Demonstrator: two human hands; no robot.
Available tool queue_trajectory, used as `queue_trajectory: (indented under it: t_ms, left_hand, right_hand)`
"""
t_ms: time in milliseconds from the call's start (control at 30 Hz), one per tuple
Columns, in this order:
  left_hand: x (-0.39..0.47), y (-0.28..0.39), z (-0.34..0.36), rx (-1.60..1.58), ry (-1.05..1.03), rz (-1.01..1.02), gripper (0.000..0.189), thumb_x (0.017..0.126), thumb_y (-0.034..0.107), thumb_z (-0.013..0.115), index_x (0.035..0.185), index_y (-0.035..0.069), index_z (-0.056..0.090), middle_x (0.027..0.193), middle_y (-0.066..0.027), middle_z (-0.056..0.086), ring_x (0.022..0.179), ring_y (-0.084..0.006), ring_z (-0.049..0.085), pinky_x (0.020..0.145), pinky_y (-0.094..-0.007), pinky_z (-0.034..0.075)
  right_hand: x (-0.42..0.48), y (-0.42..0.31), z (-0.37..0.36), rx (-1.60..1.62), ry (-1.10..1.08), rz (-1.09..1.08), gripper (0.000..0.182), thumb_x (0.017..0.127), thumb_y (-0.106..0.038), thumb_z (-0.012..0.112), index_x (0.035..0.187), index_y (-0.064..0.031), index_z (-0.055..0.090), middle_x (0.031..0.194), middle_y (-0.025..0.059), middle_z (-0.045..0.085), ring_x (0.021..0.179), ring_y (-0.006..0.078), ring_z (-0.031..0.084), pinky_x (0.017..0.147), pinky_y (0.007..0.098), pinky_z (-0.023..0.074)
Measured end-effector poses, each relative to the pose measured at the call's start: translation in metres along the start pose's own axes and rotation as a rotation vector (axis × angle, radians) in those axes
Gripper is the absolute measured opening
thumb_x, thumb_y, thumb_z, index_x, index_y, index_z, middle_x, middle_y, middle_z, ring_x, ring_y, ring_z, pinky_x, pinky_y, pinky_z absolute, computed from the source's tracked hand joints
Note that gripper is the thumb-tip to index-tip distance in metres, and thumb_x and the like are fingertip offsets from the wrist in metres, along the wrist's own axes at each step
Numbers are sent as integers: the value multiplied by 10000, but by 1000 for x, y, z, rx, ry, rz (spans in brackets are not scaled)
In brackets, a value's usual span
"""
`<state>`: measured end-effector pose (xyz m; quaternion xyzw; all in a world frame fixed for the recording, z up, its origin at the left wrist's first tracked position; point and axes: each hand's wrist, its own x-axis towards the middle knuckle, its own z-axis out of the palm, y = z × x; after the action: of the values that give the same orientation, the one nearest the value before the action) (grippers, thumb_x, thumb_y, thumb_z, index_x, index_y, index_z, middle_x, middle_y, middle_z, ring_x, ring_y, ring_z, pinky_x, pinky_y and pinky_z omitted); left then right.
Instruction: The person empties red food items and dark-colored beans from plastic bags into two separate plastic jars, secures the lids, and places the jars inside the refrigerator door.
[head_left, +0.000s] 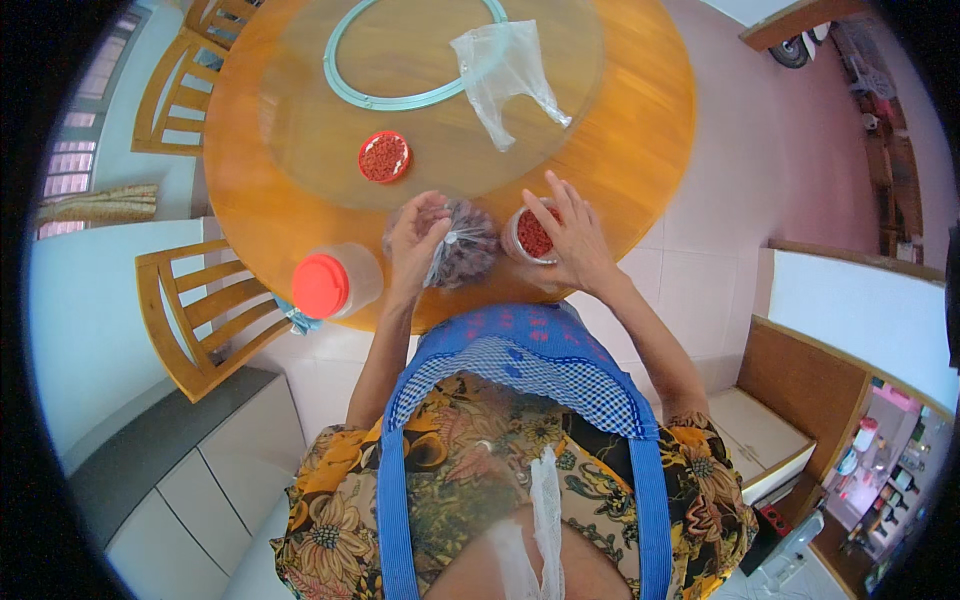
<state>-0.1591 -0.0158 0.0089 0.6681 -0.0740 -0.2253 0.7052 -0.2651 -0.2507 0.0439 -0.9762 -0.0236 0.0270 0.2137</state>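
Note:
My right hand (576, 244) is spread over the right side of a clear jar (511, 238), its fingers apart across the rim. Inside the uncovered jar are small dried red berries (534, 231), which look like goji berries. My left hand (415, 240) is at the gathered neck of a clear plastic bag (466, 259) filled with dark, wrinkled dried fruit. Its fingers are curled and the thumb lies beside the neck; whether they pinch it is hard to see. Beyond the bag, a red lid (406, 171) lies upturned with more red berries heaped in it.
A clear jar with a red screw lid (320, 286) stands near the table edge at left. Farther back are a pale green ring (341, 86) and a crumpled clear plastic bag (504, 71) overlapping it. Wooden chairs (196, 315) stand left of the round wooden table (645, 142).

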Motion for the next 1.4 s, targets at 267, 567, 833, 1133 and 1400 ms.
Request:
queue_trajectory:
  t_ms: [267, 567, 833, 1133, 1400]
  left_hand:
    - [1, -5, 23, 5, -128, 45, 375, 866, 12, 579, 1233, 29, 507, 1152, -45, 568, 1008, -131, 558, 901, -276, 449]
    - [-1, -5, 22, 19, -114, -10, 395, 858, -2, 588, 1242, 48, 511, 1164, -41, 587, 1013, -121, 572, 890, -260, 451]
    - [6, 0, 14, 59, -38, 10, 424, 856, 5, 594, 1265, 37, 488, 1153, -50, 584, 1011, -143, 570, 890, -279, 458]
    - [42, -4, -24, 770, 589, 310, 965, 643, 150, 777, 1408, -35, 218, 1419, -263, 265, 1305, -380, 307, 1068, -442, 292]
    - [93, -38, -55, 1029, 618, 131, 1179, 513, 287, 876, 1411, -52, 192, 1405, -267, 326, 1300, -408, 328, 1066, -461, 303]
  right_hand:
    - [-11, 47, -2, 229, 309, 127, 1011, 533, -326, 852, 1409, -184, 369, 1301, 141, 434, 1212, 340, 409, 935, 474, 362]
    - [-4, 15, 5, 43, 338, 184, 975, 535, -294, 837, 1396, -178, 395, 1274, 107, 429, 1196, 314, 413, 877, 466, 351]
    - [14, 0, 9, 89, 354, 166, 978, 547, -293, 841, 1404, -179, 383, 1275, 106, 414, 1173, 325, 410, 870, 471, 347]
    - [12, -11, 7, 209, 249, 163, 1038, 600, -399, 821, 1449, -132, 288, 1419, 203, 309, 1295, 407, 314, 1020, 553, 282]
    - [-11, -22, -27, 414, 353, 195, 686, 741, -147, 735, 1346, -39, 431, 1434, 202, 332, 1338, 357, 315, 1100, 435, 275]
